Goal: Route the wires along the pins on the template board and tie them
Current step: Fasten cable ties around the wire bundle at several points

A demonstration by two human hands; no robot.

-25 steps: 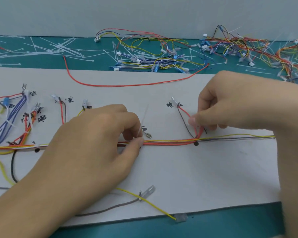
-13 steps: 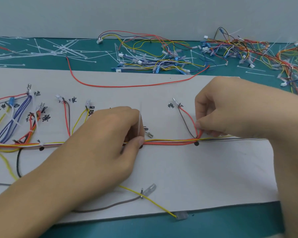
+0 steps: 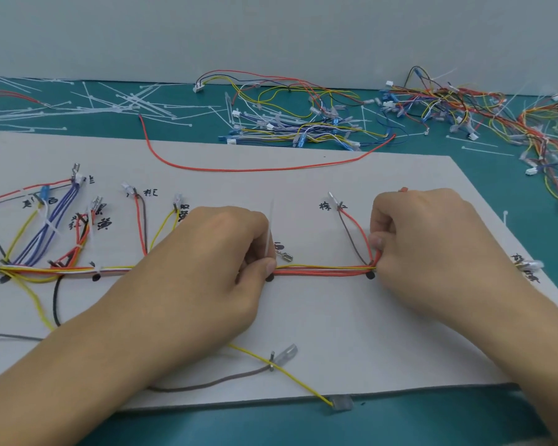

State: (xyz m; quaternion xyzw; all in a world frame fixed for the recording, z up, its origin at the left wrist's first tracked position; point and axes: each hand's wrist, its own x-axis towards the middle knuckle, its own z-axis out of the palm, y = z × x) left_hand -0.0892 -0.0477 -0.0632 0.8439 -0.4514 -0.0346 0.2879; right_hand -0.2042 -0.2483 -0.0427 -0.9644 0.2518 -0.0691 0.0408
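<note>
A white template board [image 3: 335, 333] lies on the green table. A bundle of red, yellow and grey wires [image 3: 322, 271] runs horizontally across it past black marks. My left hand [image 3: 213, 268] pinches the bundle near the middle, with a translucent cable tie [image 3: 270, 230] standing up between its fingers. My right hand [image 3: 432, 249] pinches the bundle at the black mark [image 3: 370, 276], where a red and a brown wire [image 3: 351, 233] branch upward. Tied purple, yellow and red branches [image 3: 45, 233] fan out at the left.
Loose cable ties [image 3: 110, 104] lie scattered at the back left. Piles of spare wire harnesses [image 3: 303, 123] sit at the back centre and the back right [image 3: 496, 114]. A long red wire [image 3: 239, 169] curves over the board's far edge. A yellow and a brown wire [image 3: 281, 368] trail toward the front edge.
Both hands have stayed on the bundle. My right hand has dropped slightly onto the wires at the black mark. The view has shifted a little.
</note>
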